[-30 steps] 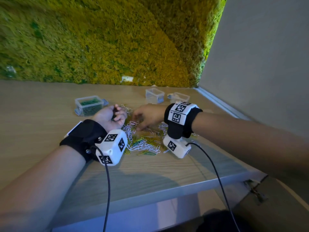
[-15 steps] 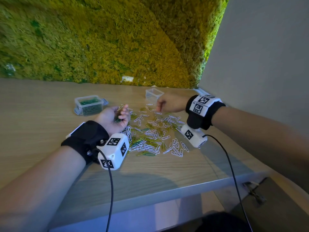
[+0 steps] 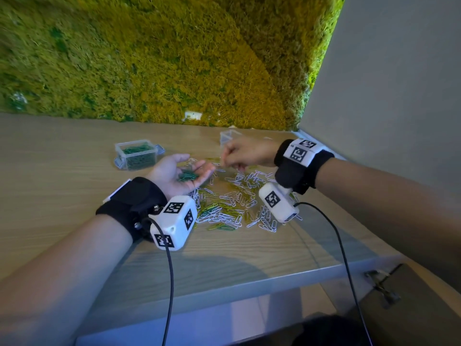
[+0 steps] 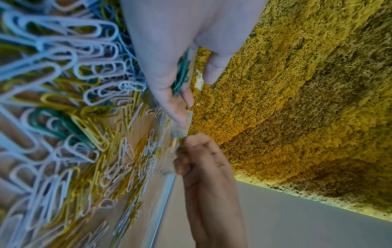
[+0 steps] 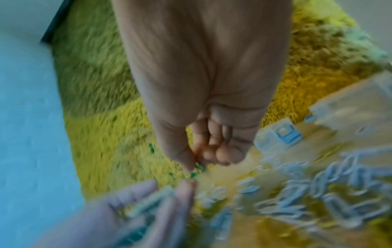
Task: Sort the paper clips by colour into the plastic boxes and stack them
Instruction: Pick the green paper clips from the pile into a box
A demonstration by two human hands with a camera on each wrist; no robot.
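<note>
Green paper clips (image 3: pixel 187 176) now lie in the opened, palm-up left hand (image 3: pixel 177 174), while the right hand (image 3: pixel 245 153), withdrawn from the mixed pile (image 3: pixel 234 208), pinches another green clip (image 5: pixel 193 174) for transfer.

No readable text, brand or number anywhere. Only black-and-white square fiducial markers: on left wrist camera housing (image 3: pixel 174 222), on right wrist camera housing (image 3: pixel 278 201), on white plate of right wristband (image 3: pixel 300 153). Patterns, not letters.

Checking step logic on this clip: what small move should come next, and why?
Probably the right hand drops its pinched green clip into the left hand, an upturned palm already holding green clips and just beside the right hand's fingertips.
</note>
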